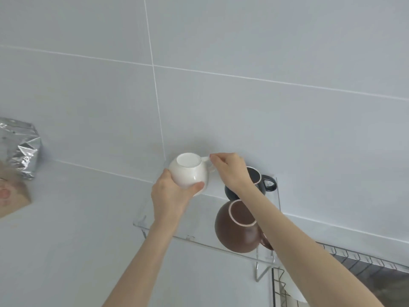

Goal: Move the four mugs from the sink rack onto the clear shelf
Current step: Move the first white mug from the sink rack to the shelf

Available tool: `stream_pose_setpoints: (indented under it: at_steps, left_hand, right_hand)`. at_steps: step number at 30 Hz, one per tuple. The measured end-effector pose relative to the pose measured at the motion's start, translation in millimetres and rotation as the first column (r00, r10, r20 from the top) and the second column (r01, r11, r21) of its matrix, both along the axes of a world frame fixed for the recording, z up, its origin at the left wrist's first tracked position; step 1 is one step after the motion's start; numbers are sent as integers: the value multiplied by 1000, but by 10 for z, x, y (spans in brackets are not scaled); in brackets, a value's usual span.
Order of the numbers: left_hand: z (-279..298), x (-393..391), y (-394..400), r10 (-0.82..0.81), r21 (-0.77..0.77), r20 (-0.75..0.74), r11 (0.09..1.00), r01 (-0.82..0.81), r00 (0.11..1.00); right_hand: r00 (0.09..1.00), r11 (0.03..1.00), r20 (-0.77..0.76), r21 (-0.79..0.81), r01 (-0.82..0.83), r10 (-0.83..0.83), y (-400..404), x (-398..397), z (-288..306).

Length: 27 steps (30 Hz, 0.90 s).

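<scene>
A white mug (189, 171) is upside down over the back left of the clear shelf (199, 239), which is mounted on the tiled wall. My left hand (172, 193) cups its body from below and the left. My right hand (230, 169) pinches its handle from the right. On the shelf's right part rest a black mug (265, 182) at the back and a brown mug (234, 229) in front, both upside down and partly hidden by my right forearm. Something white (295, 294), possibly another mug, shows in the wire sink rack (363, 258).
A silver foil bag (21, 147) and a brown paper package (13, 193) sit at the far left against the wall. The wire rack's dark bars run along the lower right below the shelf's corner bracket (263, 273).
</scene>
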State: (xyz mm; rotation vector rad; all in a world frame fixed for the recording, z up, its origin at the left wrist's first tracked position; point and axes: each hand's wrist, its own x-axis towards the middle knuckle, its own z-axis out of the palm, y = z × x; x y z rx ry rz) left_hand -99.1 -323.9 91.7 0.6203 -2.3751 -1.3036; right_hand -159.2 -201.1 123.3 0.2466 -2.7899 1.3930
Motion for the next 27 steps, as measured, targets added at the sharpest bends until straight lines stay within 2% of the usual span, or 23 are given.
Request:
stream_pose_setpoints:
  at_steps: [7,16,19,22,25,27]
  left_hand:
    - [-323,-186,-181,-10,-40,35,999,12,999]
    - [-457,-205,-100,8,-19,34,1000,-7,999]
    - [-435,-195,-83,11,-54,76,999,-7,997]
    - [-359,-192,-65,-2,-167,182,985,33,983]
    - [-224,-170,-65,-46,-203,282,973,106,958]
    - [-101,-97,-32,-81,-224,255,965,140,964]
  right_hand:
    - [990,1000,142,-29,2,2,-229,-231,-249]
    - [986,998,166,-62,18,-8,-257,-279,-319]
    - [983,998,181,-66,4,8,-252,-259,-308]
    - [979,997,197,-72,-33,47,-173,-251,-275]
    - [985,986,163,-162,-32,59,87,-174,-155]
    - [993,972,109,-235,-9,36,379,-64,-48]
